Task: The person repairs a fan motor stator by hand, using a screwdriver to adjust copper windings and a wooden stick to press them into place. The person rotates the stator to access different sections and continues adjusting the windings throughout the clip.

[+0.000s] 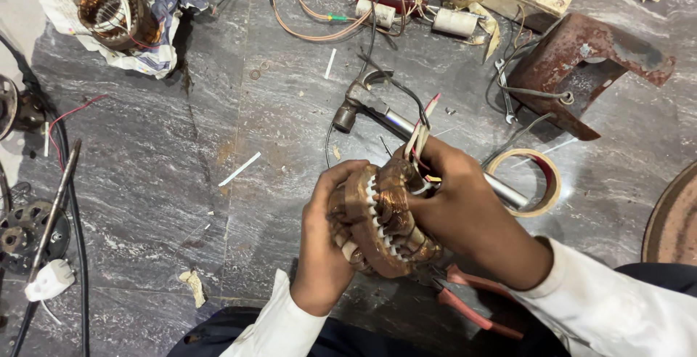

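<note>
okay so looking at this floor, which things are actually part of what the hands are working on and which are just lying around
In hand:
left hand
right hand
copper-wound stator
its wire leads

Lying about:
hammer
red-handled pliers
tape roll
rusty metal bracket
second wound coil on newspaper

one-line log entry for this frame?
left hand: grips wound stator | right hand: holds stator at its leads | hammer, pliers on floor

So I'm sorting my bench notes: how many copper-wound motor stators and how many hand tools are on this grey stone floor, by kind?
Copper-wound stators: 2 (one in both hands, one on newspaper)
Steel claw hammer: 1
Red-handled pliers: 1
Small steel spanner: 1
Total: 5

Left hand and right hand grip the first stator.
</note>
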